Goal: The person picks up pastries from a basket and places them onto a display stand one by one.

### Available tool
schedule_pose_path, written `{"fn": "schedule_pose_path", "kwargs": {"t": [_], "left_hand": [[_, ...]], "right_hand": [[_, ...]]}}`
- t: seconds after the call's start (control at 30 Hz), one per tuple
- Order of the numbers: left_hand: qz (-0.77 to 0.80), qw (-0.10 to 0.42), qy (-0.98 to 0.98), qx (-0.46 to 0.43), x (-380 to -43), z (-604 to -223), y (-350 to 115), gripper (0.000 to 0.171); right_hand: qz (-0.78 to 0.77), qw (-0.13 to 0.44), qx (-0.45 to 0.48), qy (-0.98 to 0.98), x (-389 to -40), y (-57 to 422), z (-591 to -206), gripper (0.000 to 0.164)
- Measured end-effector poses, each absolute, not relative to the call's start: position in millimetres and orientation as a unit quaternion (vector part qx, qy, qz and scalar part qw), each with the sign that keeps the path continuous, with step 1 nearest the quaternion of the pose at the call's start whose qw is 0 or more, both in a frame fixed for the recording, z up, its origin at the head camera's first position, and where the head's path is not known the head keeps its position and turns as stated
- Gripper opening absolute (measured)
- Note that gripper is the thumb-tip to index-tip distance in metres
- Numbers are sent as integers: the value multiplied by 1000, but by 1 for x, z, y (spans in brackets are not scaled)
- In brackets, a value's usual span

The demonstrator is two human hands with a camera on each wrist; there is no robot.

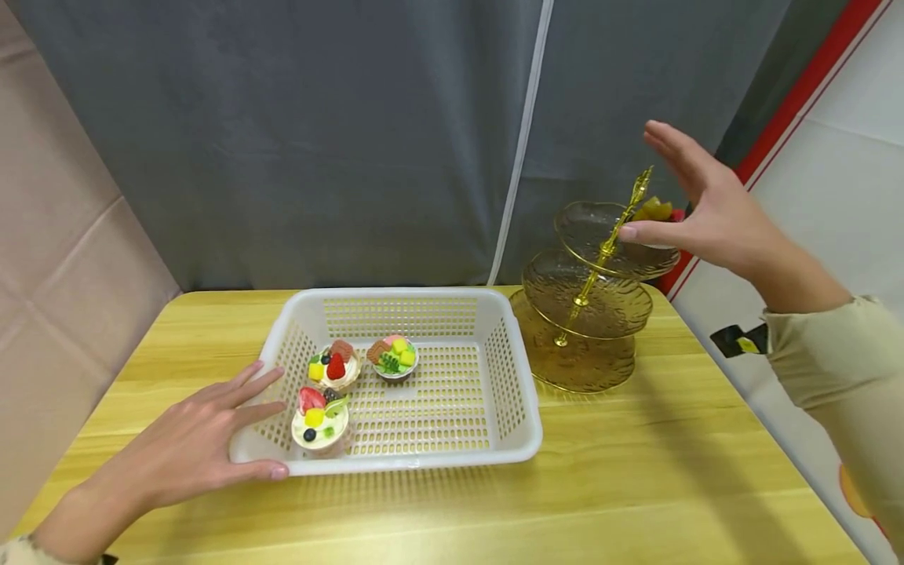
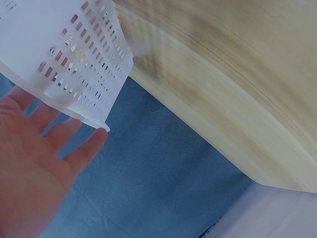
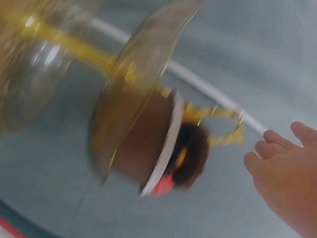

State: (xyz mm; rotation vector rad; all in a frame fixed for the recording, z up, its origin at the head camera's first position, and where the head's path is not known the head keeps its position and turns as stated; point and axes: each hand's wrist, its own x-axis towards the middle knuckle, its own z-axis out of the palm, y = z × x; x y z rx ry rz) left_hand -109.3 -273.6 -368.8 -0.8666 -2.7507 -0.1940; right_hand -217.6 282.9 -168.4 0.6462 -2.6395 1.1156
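Note:
My left hand [image 1: 198, 439] rests at the left end of a white perforated plastic basket [image 1: 410, 464], fingers spread and fairly straight. In the left wrist view its fingertips lie along the basket's rim [image 2: 81, 118]. Inside, toward the left, sit three fruit-topped dessert cups: one with a strawberry [image 1: 335, 367], one with green and yellow pieces [image 1: 392, 361], and a cream one [image 1: 319, 430]. My right hand [image 1: 727, 216] hovers by the top of a three-tier gold-trimmed stand [image 1: 600, 310], thumb and fingers apart, holding nothing. On the top tier stands a brown dessert cup [image 3: 148, 144], blurred in the right wrist view.
The basket and stand share a wooden table [image 1: 636, 479], the stand close to the basket's right end. A grey curtain [image 1: 339, 157] hangs behind the table. Pale panels [image 1: 63, 235] rise on the left, and a red-edged white surface [image 1: 840, 173] on the right.

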Motion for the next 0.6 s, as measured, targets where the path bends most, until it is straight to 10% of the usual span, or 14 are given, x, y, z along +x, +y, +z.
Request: {"fn": "schedule_pose_path", "kwargs": {"t": [0.6], "left_hand": [[-70, 117, -948, -289, -108, -369, -274, 76]], "right_hand": [[427, 36, 374, -822, -238, 196, -208, 102]]}}
